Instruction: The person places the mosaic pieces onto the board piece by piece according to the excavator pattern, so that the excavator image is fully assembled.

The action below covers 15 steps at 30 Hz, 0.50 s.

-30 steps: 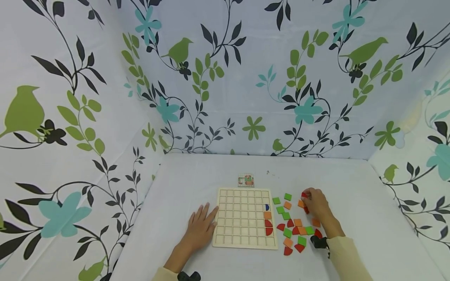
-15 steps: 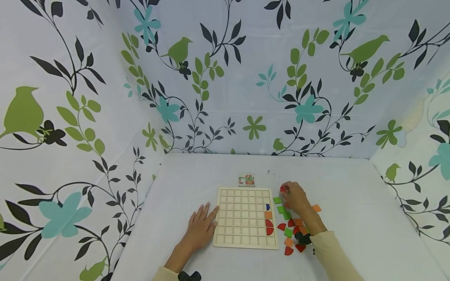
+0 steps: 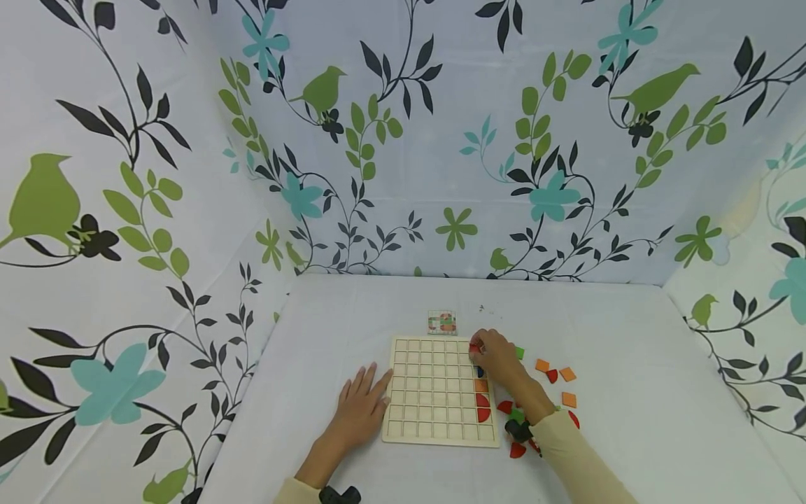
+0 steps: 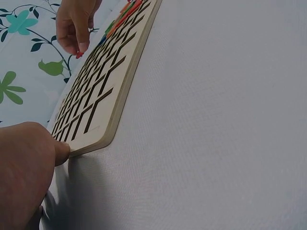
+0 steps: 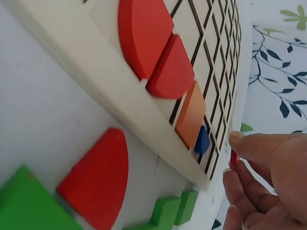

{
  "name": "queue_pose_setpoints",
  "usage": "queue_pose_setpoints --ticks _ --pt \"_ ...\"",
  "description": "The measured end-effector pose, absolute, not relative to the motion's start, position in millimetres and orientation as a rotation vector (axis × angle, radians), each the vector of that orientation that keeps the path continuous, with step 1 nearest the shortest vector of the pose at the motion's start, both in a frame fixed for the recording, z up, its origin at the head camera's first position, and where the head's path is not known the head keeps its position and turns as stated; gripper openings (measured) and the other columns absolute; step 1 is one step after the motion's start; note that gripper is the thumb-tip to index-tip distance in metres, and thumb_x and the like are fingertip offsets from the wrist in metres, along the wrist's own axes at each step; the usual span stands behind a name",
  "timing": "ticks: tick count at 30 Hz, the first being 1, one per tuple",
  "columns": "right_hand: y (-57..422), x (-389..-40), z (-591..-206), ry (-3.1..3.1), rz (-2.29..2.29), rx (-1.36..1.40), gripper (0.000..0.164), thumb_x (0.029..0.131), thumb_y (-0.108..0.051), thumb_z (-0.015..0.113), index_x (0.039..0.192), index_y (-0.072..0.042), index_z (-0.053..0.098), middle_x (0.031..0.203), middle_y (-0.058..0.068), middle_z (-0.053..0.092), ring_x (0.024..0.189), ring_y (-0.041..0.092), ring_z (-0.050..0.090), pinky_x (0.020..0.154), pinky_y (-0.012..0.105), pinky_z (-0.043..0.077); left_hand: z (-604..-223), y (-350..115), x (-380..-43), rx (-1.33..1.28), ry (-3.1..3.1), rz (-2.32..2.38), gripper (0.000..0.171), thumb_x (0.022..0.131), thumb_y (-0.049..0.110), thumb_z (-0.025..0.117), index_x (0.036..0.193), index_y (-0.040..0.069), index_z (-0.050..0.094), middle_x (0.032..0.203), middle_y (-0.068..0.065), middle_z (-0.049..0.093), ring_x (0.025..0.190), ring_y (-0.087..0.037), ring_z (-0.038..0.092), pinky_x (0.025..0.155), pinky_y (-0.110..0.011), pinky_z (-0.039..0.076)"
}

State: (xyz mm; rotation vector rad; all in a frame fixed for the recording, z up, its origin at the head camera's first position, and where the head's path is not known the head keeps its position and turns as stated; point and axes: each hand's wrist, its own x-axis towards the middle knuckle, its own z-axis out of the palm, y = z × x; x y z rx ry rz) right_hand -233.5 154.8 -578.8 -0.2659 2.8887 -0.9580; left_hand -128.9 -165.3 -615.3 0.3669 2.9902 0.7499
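Observation:
A pale wooden grid board lies on the white table. My left hand rests flat beside its left edge, fingers spread; in the left wrist view a digit touches the board's edge. Over the board's far right corner, my right hand pinches a small red piece between thumb and fingers, its shape mostly hidden. Along the right column sit two adjoining red rounded pieces, an orange square and a blue half-round piece.
Loose red, green and orange pieces are scattered right of the board, some hidden by the right forearm. A small patterned card lies beyond the board's far edge. Leaf-and-bird printed cloth stands behind the table.
Holding the red piece, my right hand has moved left from the scattered pieces to the board's far right corner. My left hand has stayed in place.

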Motion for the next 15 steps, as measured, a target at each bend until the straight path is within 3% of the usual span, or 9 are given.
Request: queue_pose_setpoints --ticks 6,15 --pt "147.4 -229.7 -584.5 2.94 -0.847 -0.407 0.012 0.097 -0.015 0.077 0.104 -0.011 0.069 0.099 0.005 0.063 0.09 0.023 0.058 0.085 0.054 0.045 -616.1 -164.8 -129.4 0.381 2.999 0.778 0.051 0.109 0.024 0.051 0.159 0.014 0.048 0.168 -0.026 0.033 0.156 -0.053 0.025 0.12 -0.076 0.018" --pt "142.4 -231.6 -592.4 2.937 -0.747 -0.43 0.01 0.098 -0.023 0.078 0.103 -0.017 0.071 0.102 0.001 0.065 0.098 0.024 0.063 0.085 0.052 0.047 -616.2 -165.4 -129.7 0.341 2.974 0.708 0.052 0.111 0.027 0.049 0.162 0.019 0.044 0.171 -0.021 0.03 0.159 -0.047 0.022 0.122 -0.072 0.018"
